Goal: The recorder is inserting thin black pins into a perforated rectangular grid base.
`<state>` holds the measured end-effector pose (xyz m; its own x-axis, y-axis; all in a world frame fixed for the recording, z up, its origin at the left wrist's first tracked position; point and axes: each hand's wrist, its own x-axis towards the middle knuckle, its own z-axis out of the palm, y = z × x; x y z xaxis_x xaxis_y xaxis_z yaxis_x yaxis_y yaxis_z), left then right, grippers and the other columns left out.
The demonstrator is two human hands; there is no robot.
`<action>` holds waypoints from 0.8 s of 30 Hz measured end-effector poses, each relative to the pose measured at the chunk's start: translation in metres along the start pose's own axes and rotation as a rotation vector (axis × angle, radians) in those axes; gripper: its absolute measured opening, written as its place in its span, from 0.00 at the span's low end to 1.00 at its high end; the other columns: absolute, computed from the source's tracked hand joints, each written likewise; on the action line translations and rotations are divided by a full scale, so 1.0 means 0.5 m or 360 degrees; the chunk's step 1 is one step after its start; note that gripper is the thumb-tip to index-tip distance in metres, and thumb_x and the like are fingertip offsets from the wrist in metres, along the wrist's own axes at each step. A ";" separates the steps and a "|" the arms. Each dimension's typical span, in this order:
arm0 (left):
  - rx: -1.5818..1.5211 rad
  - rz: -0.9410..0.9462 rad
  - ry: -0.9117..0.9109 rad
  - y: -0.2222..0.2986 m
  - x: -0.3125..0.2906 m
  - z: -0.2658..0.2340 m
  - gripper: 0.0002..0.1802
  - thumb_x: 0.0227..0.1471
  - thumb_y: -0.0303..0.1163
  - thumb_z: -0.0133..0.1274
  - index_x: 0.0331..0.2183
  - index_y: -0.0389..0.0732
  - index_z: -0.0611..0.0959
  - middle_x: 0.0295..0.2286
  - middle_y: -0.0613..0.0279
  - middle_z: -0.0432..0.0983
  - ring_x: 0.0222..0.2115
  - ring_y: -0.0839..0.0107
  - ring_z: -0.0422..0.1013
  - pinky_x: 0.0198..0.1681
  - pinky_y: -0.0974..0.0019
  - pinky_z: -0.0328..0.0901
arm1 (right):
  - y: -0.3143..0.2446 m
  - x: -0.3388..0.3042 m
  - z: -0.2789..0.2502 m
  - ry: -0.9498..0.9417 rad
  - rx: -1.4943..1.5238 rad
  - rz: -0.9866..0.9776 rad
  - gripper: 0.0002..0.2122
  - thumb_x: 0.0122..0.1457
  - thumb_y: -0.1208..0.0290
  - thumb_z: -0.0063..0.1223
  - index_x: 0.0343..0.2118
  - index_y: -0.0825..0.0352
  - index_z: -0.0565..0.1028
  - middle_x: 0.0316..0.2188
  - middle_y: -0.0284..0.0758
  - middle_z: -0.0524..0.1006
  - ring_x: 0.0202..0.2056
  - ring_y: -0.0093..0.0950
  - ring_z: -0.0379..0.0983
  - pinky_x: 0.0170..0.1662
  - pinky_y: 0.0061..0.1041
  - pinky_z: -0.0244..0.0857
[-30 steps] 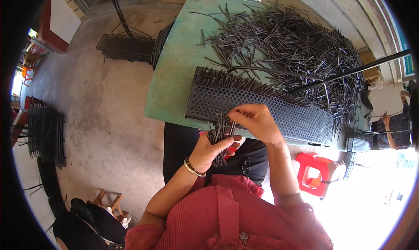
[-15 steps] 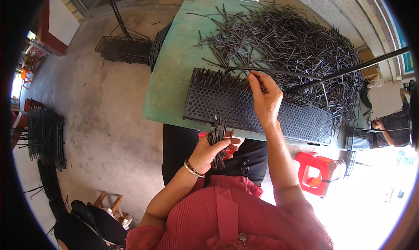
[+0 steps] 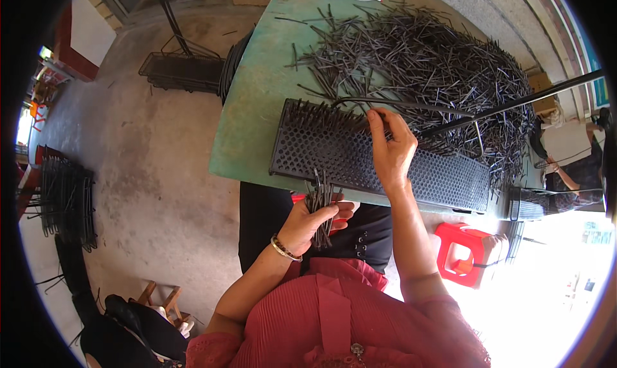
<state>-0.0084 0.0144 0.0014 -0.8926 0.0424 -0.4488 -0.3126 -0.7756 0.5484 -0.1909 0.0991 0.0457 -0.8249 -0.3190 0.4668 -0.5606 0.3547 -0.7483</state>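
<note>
A bundle of thin black strips [image 3: 319, 207] is gripped in my left hand [image 3: 299, 229], just in front of the tray's near edge. My right hand [image 3: 393, 151] reaches over a long black perforated tray [image 3: 334, 148], thumb and forefinger pinched at its far side; what they pinch, if anything, is too small to make out. Rows of short black strips [image 3: 316, 116] stand upright in the holes along the tray's far left part. A thin black rod [image 3: 421, 105] runs just beyond my right fingertips and joins a thicker bar at the right.
A large heap of loose black strips [image 3: 443, 66] covers the far side of the green table [image 3: 247, 137]. At the right are a red stool [image 3: 457, 252] and another person [image 3: 569, 182]. Black wire racks [image 3: 183, 69] stand on the floor to the left.
My right hand has shifted very slightly rightward, still pinched at the tray's far side. My left hand keeps its bundle in place. The person at the far right has moved an arm.
</note>
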 end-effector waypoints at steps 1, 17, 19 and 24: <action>0.0007 0.0015 -0.0017 -0.001 0.001 -0.001 0.15 0.56 0.27 0.46 0.46 0.33 0.74 0.44 0.49 0.74 0.44 0.65 0.73 0.44 0.64 0.69 | 0.001 0.000 0.001 0.0013 0.0003 -0.0017 0.04 0.55 0.77 0.55 0.33 0.71 0.76 0.25 0.38 0.76 0.24 0.27 0.74 0.30 0.22 0.67; -0.0026 -0.0073 0.0047 0.004 0.000 0.000 0.15 0.56 0.28 0.47 0.46 0.37 0.74 0.42 0.51 0.76 0.40 0.66 0.75 0.39 0.64 0.71 | 0.004 -0.002 0.011 0.0047 -0.0085 -0.0241 0.04 0.55 0.77 0.55 0.33 0.69 0.76 0.26 0.37 0.75 0.24 0.30 0.73 0.29 0.24 0.67; -0.0017 -0.0080 0.0039 0.004 -0.001 -0.003 0.15 0.56 0.28 0.47 0.46 0.38 0.74 0.42 0.51 0.76 0.40 0.66 0.75 0.39 0.64 0.71 | 0.001 -0.004 0.011 0.0082 -0.0131 -0.0254 0.04 0.55 0.77 0.55 0.33 0.69 0.76 0.26 0.37 0.75 0.24 0.30 0.73 0.29 0.24 0.68; -0.0007 -0.0066 0.0030 0.006 -0.003 -0.003 0.15 0.56 0.29 0.47 0.46 0.38 0.74 0.43 0.53 0.76 0.39 0.68 0.75 0.37 0.66 0.71 | -0.003 -0.014 0.013 0.0146 -0.0145 -0.0243 0.04 0.55 0.78 0.55 0.33 0.69 0.76 0.27 0.37 0.76 0.25 0.30 0.74 0.29 0.24 0.68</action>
<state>-0.0076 0.0113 0.0028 -0.8725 0.0628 -0.4846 -0.3479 -0.7762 0.5258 -0.1838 0.0947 0.0406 -0.7307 -0.2954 0.6155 -0.6805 0.3875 -0.6219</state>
